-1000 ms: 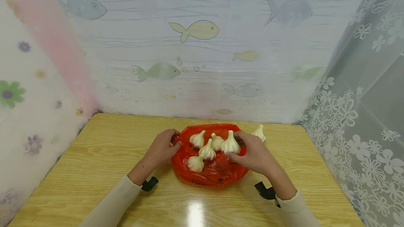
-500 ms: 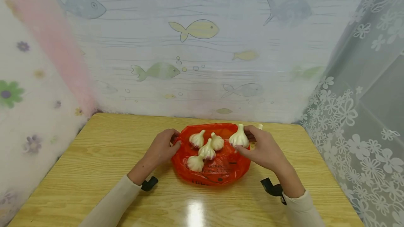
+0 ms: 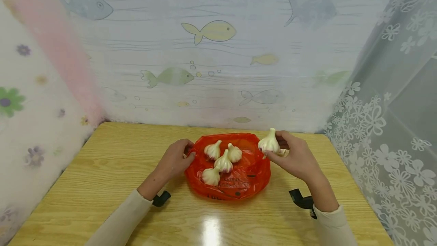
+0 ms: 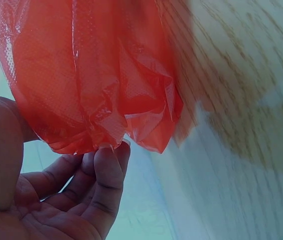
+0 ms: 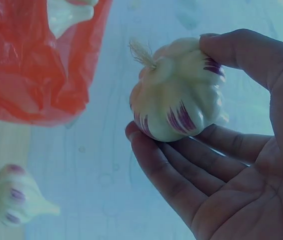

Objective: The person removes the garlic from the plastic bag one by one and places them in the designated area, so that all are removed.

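My right hand (image 3: 295,155) holds a garlic bulb (image 3: 269,142) between thumb and fingers, raised at the right rim of a red plastic bag (image 3: 246,183). In the right wrist view, purple streaks and a tuft of roots show on the held bulb (image 5: 176,95). Several more garlic bulbs (image 3: 223,162) lie in the bag, which is spread wide. On the bag's left side, my left hand (image 3: 174,160) pinches the rim; the left wrist view has its fingertips (image 4: 109,160) at the edge of the plastic.
Another garlic bulb (image 5: 19,195) lies on the wooden table (image 3: 129,155) outside the bag, mostly hidden behind the right hand in the head view. A wall covering with fish drawings (image 3: 218,63) stands behind the table. A floral curtain (image 3: 385,124) hangs on the right.
My right hand has lifted a garlic bulb out from among the others and carried it right, to the bag's rim. The left hand has stayed in place on the bag.
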`<state>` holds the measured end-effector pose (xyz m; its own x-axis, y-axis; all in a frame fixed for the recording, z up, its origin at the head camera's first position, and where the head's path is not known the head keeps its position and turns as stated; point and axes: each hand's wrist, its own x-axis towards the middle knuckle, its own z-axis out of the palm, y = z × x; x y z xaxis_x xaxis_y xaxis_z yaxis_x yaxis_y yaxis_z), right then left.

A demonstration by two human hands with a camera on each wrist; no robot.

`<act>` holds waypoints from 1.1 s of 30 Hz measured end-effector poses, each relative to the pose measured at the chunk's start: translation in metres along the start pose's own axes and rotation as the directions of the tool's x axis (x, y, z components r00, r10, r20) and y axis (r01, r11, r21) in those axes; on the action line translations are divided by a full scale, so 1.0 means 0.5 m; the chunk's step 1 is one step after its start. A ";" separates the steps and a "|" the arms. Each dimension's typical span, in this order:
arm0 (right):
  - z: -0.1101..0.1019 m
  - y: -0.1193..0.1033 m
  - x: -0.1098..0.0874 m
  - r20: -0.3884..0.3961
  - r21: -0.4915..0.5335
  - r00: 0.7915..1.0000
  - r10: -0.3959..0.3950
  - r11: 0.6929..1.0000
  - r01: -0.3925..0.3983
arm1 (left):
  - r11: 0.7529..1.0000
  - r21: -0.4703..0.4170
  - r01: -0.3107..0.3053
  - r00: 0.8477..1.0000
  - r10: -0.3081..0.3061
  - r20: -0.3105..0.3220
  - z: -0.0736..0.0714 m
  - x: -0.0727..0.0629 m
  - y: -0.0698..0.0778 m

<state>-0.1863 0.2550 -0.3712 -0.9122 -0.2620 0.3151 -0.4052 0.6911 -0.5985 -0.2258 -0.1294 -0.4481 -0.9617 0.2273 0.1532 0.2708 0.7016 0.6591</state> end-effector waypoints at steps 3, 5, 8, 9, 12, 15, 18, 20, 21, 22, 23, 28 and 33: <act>-0.008 0.007 -0.001 -0.014 -0.012 1.000 0.007 1.000 -0.008 | 1.000 -0.001 0.001 1.000 -0.001 -0.001 0.000 0.000 0.001; -0.012 0.011 -0.001 -0.022 -0.023 1.000 0.013 1.000 -0.014 | 1.000 0.002 0.001 1.000 -0.001 0.000 0.001 0.000 0.001; -0.016 0.017 -0.001 -0.029 -0.035 0.999 0.018 0.999 -0.019 | 1.000 0.006 0.006 1.000 -0.006 0.001 0.001 0.000 0.001; -0.017 0.019 -0.001 -0.032 -0.036 0.999 0.020 0.999 -0.021 | 1.000 0.007 0.008 1.000 -0.008 0.001 0.001 -0.001 0.000; -0.021 0.026 -0.002 -0.046 -0.043 0.999 0.016 0.999 -0.018 | 1.000 0.008 0.012 1.000 -0.012 0.001 0.002 0.000 0.001; -0.025 0.033 -0.001 -0.051 -0.041 0.998 0.026 0.999 -0.028 | 1.000 0.008 0.006 1.000 -0.006 -0.003 0.003 0.001 0.002; -0.029 0.039 -0.001 -0.049 -0.050 0.998 0.048 0.997 -0.050 | 1.000 0.007 0.006 1.000 -0.006 -0.002 0.002 0.002 0.002; -0.032 0.042 -0.001 -0.049 -0.048 0.997 0.062 0.997 -0.064 | 1.000 0.007 0.011 1.000 -0.011 0.000 0.003 0.002 0.002; -0.033 0.044 -0.002 -0.051 -0.049 0.996 0.070 0.996 -0.072 | 1.000 0.007 0.014 1.000 -0.014 0.001 0.003 0.002 0.002; -0.035 0.046 -0.002 -0.053 -0.054 0.996 0.073 0.996 -0.076 | 1.000 0.007 0.015 1.000 -0.015 0.002 0.003 0.002 0.002; -0.036 0.048 -0.003 -0.056 -0.055 0.996 0.076 0.995 -0.080 | 1.000 0.007 0.016 1.000 -0.016 0.002 0.003 0.002 0.002; -0.042 0.063 -0.002 -0.063 -0.049 0.994 0.093 0.994 -0.097 | 1.000 0.003 0.016 1.000 -0.016 0.002 0.002 0.001 0.003; -0.045 0.082 -0.001 -0.066 -0.038 0.992 0.108 0.993 -0.111 | 1.000 -0.003 0.014 1.000 -0.014 0.004 0.002 0.000 0.000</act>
<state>-0.2010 0.2987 -0.3797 -0.9447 -0.1403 0.2965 -0.2988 0.7410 -0.6014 -0.2259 -0.1287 -0.4491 -0.9652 0.2203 0.1410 0.2573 0.7026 0.6634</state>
